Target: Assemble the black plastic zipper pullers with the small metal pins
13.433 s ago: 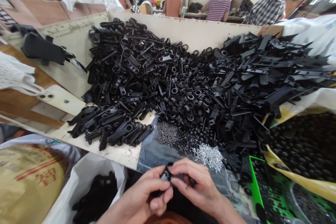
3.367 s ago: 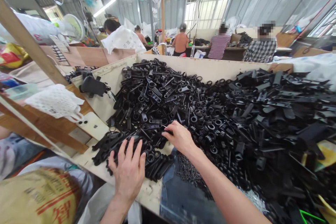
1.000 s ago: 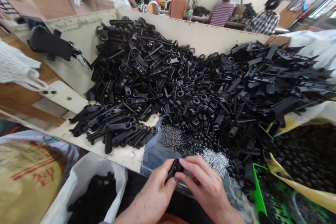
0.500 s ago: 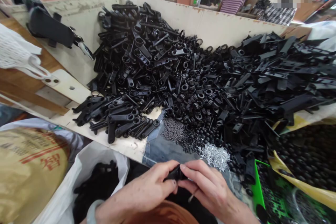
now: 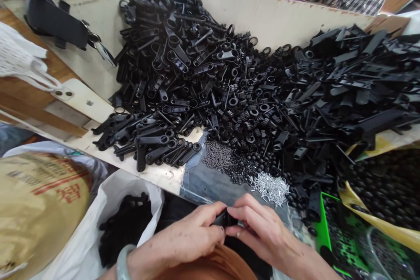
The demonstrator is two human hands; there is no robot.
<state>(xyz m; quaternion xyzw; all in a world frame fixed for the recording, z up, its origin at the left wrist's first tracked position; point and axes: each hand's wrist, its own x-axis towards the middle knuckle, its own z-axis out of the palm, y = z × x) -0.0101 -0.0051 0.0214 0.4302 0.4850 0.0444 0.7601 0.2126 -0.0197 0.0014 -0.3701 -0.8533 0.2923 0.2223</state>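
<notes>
My left hand (image 5: 193,232) grips a small black plastic part (image 5: 223,218) between thumb and fingers. From the other side my right hand (image 5: 259,223) pinches the same part, its fingertips on the right end. Most of the part is covered by my fingers, so its full shape does not show. Just beyond my hands lie a heap of silver metal pins (image 5: 271,188), grey screw-like pieces (image 5: 216,157) and small black balls (image 5: 259,162). Under my hands is a reddish-brown rounded surface (image 5: 213,267).
Black lever-like parts (image 5: 167,151) lie along the bench edge before a large pile of black pieces (image 5: 210,61). At left stand a white sack (image 5: 108,197) of black parts and a phone (image 5: 87,98). A green bin (image 5: 324,218) is at right. People sit behind the bench wall.
The camera has tipped slightly downward. Both hands keep hold of the black part. A thin metal-looking piece seen below my right fingers before no longer shows.
</notes>
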